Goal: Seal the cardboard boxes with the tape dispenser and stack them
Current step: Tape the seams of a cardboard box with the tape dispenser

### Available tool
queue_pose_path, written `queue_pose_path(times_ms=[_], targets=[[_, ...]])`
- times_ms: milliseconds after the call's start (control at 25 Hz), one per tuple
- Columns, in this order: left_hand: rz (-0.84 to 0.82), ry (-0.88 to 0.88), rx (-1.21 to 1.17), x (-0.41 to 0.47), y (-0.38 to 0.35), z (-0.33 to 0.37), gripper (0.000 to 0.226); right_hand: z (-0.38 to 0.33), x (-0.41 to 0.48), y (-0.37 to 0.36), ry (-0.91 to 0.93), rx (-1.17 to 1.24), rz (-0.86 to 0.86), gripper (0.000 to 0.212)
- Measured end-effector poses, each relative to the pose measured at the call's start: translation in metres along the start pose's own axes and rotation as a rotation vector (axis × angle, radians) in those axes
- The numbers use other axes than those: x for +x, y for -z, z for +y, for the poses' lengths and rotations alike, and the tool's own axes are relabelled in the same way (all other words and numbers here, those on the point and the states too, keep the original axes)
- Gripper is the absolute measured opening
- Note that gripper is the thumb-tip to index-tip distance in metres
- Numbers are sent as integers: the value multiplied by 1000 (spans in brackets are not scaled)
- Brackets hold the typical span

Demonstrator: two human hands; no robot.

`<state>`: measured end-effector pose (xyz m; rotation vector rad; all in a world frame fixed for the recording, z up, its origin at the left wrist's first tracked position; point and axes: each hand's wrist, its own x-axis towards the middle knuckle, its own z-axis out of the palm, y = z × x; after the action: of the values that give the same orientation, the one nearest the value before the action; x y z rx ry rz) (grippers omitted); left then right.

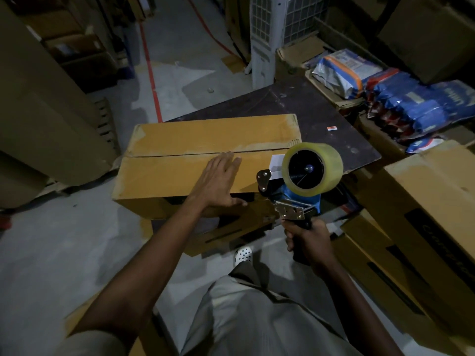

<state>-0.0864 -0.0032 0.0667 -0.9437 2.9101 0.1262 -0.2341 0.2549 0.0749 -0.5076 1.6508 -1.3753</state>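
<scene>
Curled round the black handle, our right hand point(308, 240) held the blue tape dispenser point(305, 183) beside the brown cardboard box point(180, 140); our left hand point(218, 181) lay flat, fingers straight, on its near flap.

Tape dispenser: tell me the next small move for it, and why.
Probably lower the tape dispenser onto the right end of the centre seam and press its tape there. The right hand grips its handle at the right end of the cardboard box, the seam shows a dark gap, and the left hand presses flat on the near flap.
</scene>
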Motion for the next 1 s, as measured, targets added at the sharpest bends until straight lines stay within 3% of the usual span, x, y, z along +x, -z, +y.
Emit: queue_pose_path(times_ms=[120, 200, 440, 640, 760, 880, 960, 1000], targets=[[-92, 153, 57, -6, 2, -22, 154, 0, -3, -4, -25, -6, -10, 21], [-101, 163, 94, -9, 5, -25, 153, 0, -4, -5, -42, -12, -7, 23], [112, 91, -83, -25, 2, -31, 126, 1, -2, -7, -42, 1, -39, 27], [-27, 213, -13, -43, 2, -76, 151, 2, -1, -7, -42, -28, -63, 24], [-46, 243, -50, -52, 6, -91, 152, 6, 4, -9, -82, -10, -77, 27], [-7, 266, -315, -57, 14, -86, 137, 7, 8, -14, -80, -10, -111, 38], [74, 369, -660, -56, 22, -92, 111, 7, 9, -18, -82, -14, -124, 39], [133, 435, -708, -55, 26, -101, 101, 8, 10, -20, -86, -13, -126, 40]])
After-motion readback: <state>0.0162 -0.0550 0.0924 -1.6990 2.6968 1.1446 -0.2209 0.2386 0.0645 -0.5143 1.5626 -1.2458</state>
